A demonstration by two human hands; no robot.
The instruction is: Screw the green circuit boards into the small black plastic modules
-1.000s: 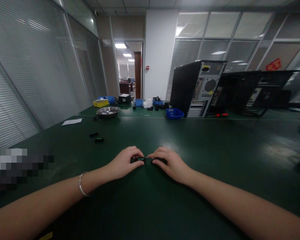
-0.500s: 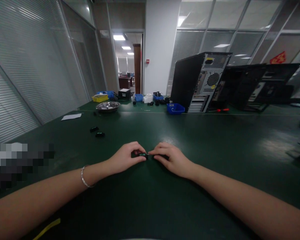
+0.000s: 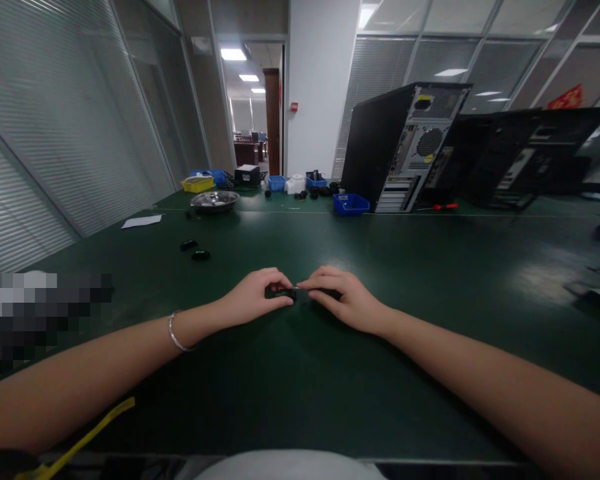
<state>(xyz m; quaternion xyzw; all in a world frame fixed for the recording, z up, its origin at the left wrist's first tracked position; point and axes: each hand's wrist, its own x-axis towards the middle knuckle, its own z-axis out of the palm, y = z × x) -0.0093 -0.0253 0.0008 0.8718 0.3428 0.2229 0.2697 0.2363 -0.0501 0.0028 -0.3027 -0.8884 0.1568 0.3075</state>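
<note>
My left hand [image 3: 254, 298] pinches a small black device [image 3: 285, 293] between thumb and fingers, just above or on the green table. Its exact kind cannot be made out. Close by on the right, the thumb and fingers of my right hand [image 3: 347, 298] are bent together beside the device's end. A thin silvery bit [image 3: 297, 288] shows between the two hands at the right fingertips; it is too small to name. Two similar black devices, one farther back [image 3: 189, 245] and one nearer [image 3: 201, 255], lie on the table to the left.
A steel bowl [image 3: 215, 201], a yellow bin [image 3: 198, 183] and a blue bin [image 3: 351, 204] stand toward the back of the table [image 3: 430, 260]. A computer tower [image 3: 380, 143] rises at back right, near a red screwdriver [image 3: 446, 207]. White paper [image 3: 141, 221] lies at left.
The camera has tipped downward, so the scene sits higher and the table's near edge shows. Both hands keep nearly the same pose. The green mark on the held device shows less.
</note>
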